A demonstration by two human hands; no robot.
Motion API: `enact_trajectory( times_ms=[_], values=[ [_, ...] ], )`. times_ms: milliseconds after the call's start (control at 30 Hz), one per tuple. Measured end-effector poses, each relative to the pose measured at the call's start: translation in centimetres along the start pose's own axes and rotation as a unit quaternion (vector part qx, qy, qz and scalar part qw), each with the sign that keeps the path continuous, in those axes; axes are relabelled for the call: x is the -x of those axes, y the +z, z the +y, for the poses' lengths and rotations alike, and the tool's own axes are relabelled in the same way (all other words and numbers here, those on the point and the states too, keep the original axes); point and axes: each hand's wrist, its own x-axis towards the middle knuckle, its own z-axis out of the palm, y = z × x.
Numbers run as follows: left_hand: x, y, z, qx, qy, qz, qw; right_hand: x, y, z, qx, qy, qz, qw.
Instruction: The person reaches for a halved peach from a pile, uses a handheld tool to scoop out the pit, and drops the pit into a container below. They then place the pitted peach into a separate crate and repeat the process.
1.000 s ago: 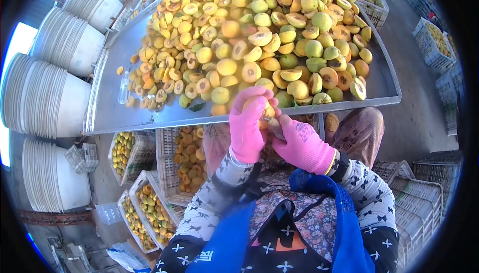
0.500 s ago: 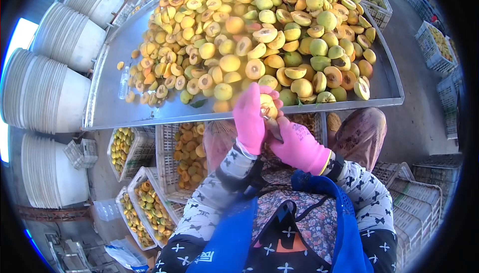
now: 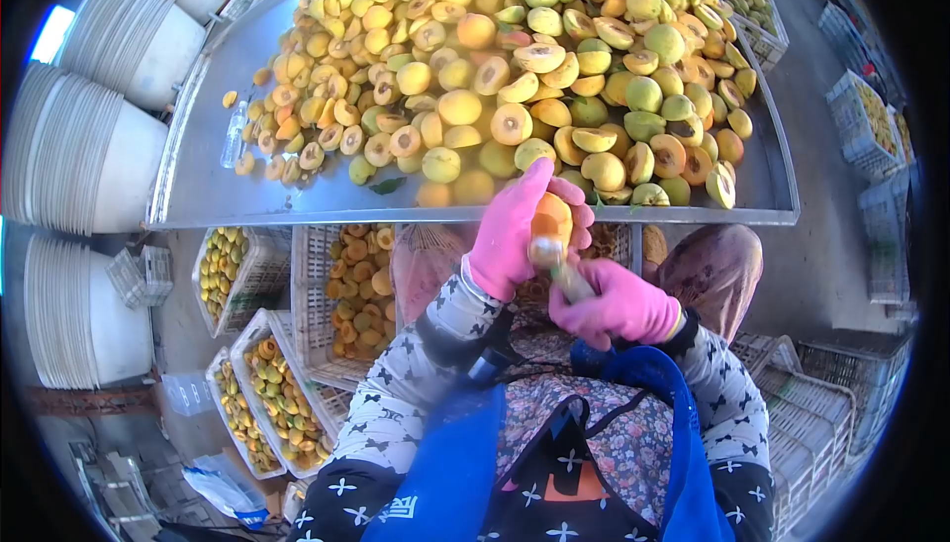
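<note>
In a pink glove, my left hand [image 3: 510,235] is closed around a yellow peach piece [image 3: 552,215] just in front of the table edge. My right hand [image 3: 618,304], gloved in pink too, grips the handle of a small pitting tool [image 3: 571,281]. The tool's metal head meets the lower side of the peach; its exact shape is blurred. Beyond both hands, a heap of whole and halved yellow peaches [image 3: 512,124] covers much of the metal table [image 3: 327,207].
Below the table's near edge stands a crate [image 3: 309,290] of peach halves. More filled crates [image 3: 282,394] are at the lower left. White tubs [image 3: 74,309] are stacked along the left, and crates [image 3: 797,413] at the right. A clear bottle [image 3: 234,136] lies on the table.
My right hand has drawn down and a little right, and the tool's handle now shows more. The peach piece has turned in my left hand. The whole view has shifted slightly.
</note>
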Motion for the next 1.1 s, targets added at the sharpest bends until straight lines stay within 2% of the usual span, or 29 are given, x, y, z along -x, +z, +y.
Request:
enact_trajectory(
  times_ms=[33,100,167,200,233,267,300,333,400,467,533,567,633,667,700,733,767,833,867,900,933,967,1000,1033,1067,1100],
  values=[
    [0.2,-0.5,0.2,-0.035,0.039,-0.014,0.999,0.3,-0.1,0.2,0.003,0.026,-0.017,1.000],
    [1.4,-2.0,0.4,-0.110,0.116,-0.038,0.986,1.0,-0.5,0.5,-0.001,0.049,0.007,0.999],
    [5.2,-6.9,3.5,-0.273,0.100,-0.037,0.956,1.9,-1.1,0.3,0.083,0.082,0.027,0.993],
    [8.3,-8.5,6.2,-0.323,0.043,0.018,0.945,2.1,-2.8,2.6,0.198,0.004,0.017,0.980],
    [10.2,-9.2,8.3,-0.372,-0.015,0.072,0.925,2.3,-4.5,3.8,0.346,-0.011,0.060,0.936],
    [9.5,-10.0,8.4,-0.420,0.060,0.105,0.900,2.5,-5.7,5.0,0.482,-0.022,0.101,0.870],
    [8.3,-11.5,8.1,-0.460,0.135,0.140,0.866,2.5,-6.0,5.1,0.607,-0.031,0.137,0.782],
    [7.3,-12.4,8.3,-0.496,0.210,0.172,0.825,2.3,-6.3,4.9,0.645,-0.089,0.145,0.745],
    [3.2,-9.7,8.3,-0.394,0.204,0.165,0.881,2.2,-5.3,2.7,0.614,-0.119,0.169,0.762],
    [-2.3,-8.1,7.1,-0.373,0.166,0.189,0.893,2.5,-4.4,1.6,0.608,-0.122,0.180,0.763],
    [-7.7,-7.5,5.2,-0.418,0.170,0.198,0.871,3.2,-4.1,1.6,0.580,-0.063,0.199,0.787],
    [-9.1,-6.7,4.9,-0.504,0.150,0.215,0.823,3.7,-4.0,1.8,0.564,-0.033,0.208,0.798],
    [-11.0,-5.4,4.4,-0.660,0.103,0.244,0.703,4.3,-3.8,2.7,0.508,-0.056,0.250,0.822],
    [-11.0,-5.0,5.2,-0.649,0.043,0.207,0.730,4.5,-3.7,3.1,0.486,-0.079,0.267,0.828],
    [-11.2,-5.1,4.9,-0.652,0.101,0.212,0.721,4.4,-3.3,2.4,0.464,-0.105,0.286,0.832],
    [-11.3,-5.9,3.7,-0.654,0.161,0.216,0.707,4.8,-2.6,0.7,0.380,-0.029,0.277,0.882],
    [-11.5,-6.6,2.8,-0.653,0.226,0.220,0.689,4.7,-3.2,1.1,0.419,-0.054,0.281,0.862],
    [-12.5,-7.1,1.6,-0.579,0.328,0.227,0.711,3.7,-4.9,3.0,0.501,-0.114,0.295,0.806],
    [-12.8,-7.4,1.4,-0.549,0.338,0.241,0.725,3.1,-5.0,2.9,0.495,-0.136,0.304,0.802],
    [-10.0,-4.0,3.6,-0.495,0.228,0.226,0.808,2.5,-5.1,2.1,0.484,-0.188,0.326,0.790],
    [-10.5,-4.6,3.6,-0.298,0.262,0.141,0.907,1.8,-4.8,1.4,0.468,-0.234,0.344,0.780],
    [-10.5,-5.6,2.7,-0.083,0.270,0.054,0.958,1.3,-4.1,1.1,0.446,-0.269,0.358,0.775],
    [-8.6,-4.4,3.2,-0.054,0.263,0.021,0.963,1.0,-3.0,-0.2,0.418,-0.265,0.377,0.783],
    [-6.4,-2.5,3.9,-0.022,0.249,-0.004,0.968,0.1,-2.4,-0.5,0.405,-0.350,0.388,0.750],
    [-5.3,-1.8,3.5,-0.028,0.255,-0.024,0.966,-0.5,-1.8,-0.6,0.335,-0.304,0.384,0.805],
    [-4.1,-0.9,2.7,0.003,0.243,-0.040,0.969,-0.7,-1.0,-1.7,0.400,-0.392,0.402,0.724]
  ],
)
